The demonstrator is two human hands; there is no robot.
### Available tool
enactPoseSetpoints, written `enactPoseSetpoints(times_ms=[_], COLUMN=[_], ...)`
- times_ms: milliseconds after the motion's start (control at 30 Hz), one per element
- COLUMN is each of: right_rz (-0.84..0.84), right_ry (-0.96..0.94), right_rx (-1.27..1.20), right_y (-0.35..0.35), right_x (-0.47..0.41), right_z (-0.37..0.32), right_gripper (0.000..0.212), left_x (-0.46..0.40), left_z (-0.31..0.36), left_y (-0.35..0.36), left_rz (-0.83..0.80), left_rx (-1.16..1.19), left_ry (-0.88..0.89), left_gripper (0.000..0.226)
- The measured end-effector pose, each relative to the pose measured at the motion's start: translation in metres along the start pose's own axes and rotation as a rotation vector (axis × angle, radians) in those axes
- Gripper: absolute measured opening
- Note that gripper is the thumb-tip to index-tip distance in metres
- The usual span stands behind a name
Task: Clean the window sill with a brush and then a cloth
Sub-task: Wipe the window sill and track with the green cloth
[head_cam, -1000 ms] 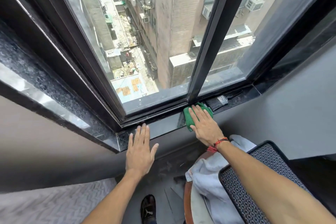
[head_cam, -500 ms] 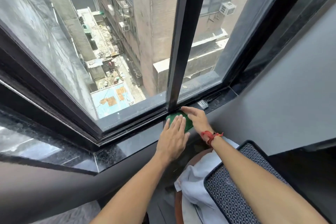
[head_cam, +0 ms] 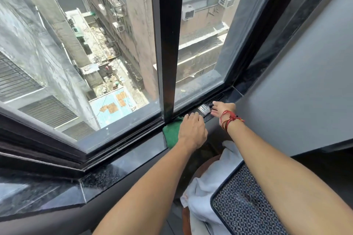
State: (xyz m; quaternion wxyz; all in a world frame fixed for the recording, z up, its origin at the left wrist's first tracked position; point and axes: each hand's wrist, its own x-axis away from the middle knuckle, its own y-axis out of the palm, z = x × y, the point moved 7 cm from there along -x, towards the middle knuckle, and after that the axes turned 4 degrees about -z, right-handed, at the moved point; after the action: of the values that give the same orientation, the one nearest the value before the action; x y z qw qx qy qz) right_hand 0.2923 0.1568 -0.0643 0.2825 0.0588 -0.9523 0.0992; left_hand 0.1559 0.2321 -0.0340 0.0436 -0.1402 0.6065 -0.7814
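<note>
**Status: both tools in hand reach on the sill, order of steps unclear**

The left hand point(head_cam: 193, 131) lay flat, fingers spread, pressing on the green cloth point(head_cam: 170, 133). It did not look like a closed grip, more a palm-down hold. The cloth sat on the window sill point(head_cam: 122, 164) right at the foot of the black centre mullion point(head_cam: 169, 44), touching the frame track.

The right hand point(head_cam: 222, 109), with a red string wristband point(head_cam: 229, 119), was at the handle end of the brush point(head_cam: 204, 109). Fingers were extended and touching or just short of the handle; whether they had closed on it could not be told. The brush lay on the sill along the track, just right of the cloth, metal ferrule visible, bristles toward the left hand.

Judgement on progress:
- Mid-task. Both brush and cloth were out and on the sill, near the right corner.
- The sill left of the cloth looked glossy, but dust level was too fine to read, so neither the brush pass nor the cloth pass could be confirmed as done.
- Likely remaining: settle the brush (pick up or move aside), then cover the right end of the sill under it.

A padded chair point(head_cam: 246, 206) and a pale fabric point(head_cam: 202, 183) sat below, not involved.
</note>
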Motion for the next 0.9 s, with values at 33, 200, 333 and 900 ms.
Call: enactPoseSetpoints(times_ms=[33, 200, 333, 900], right_rz=[0.003, 0.043, -0.022, -0.286], right_ry=[0.004, 0.028, 0.021, 0.026], right_rx=[-0.017, 0.071, 0.124, 0.056], right_y=[0.004, 0.010, 0.018, 0.086], right_x=[-0.003, -0.015, -0.014, 0.159], right_z=[-0.002, -0.004, 0.000, 0.066], right_gripper=[0.031, 0.025, 0.025, 0.015], left_x=[-0.003, -0.003, -0.002, 0.163], left_z=[-0.001, -0.006, -0.011, -0.070], left_y=[0.002, 0.009, 0.008, 0.005], left_rz=[-0.016, 0.005, 0.042, 0.186], left_rx=[-0.006, 0.039, 0.091, 0.021], left_ry=[-0.010, -0.028, -0.034, -0.284], left_gripper=[0.037, 0.036, 0.053, 0.062])
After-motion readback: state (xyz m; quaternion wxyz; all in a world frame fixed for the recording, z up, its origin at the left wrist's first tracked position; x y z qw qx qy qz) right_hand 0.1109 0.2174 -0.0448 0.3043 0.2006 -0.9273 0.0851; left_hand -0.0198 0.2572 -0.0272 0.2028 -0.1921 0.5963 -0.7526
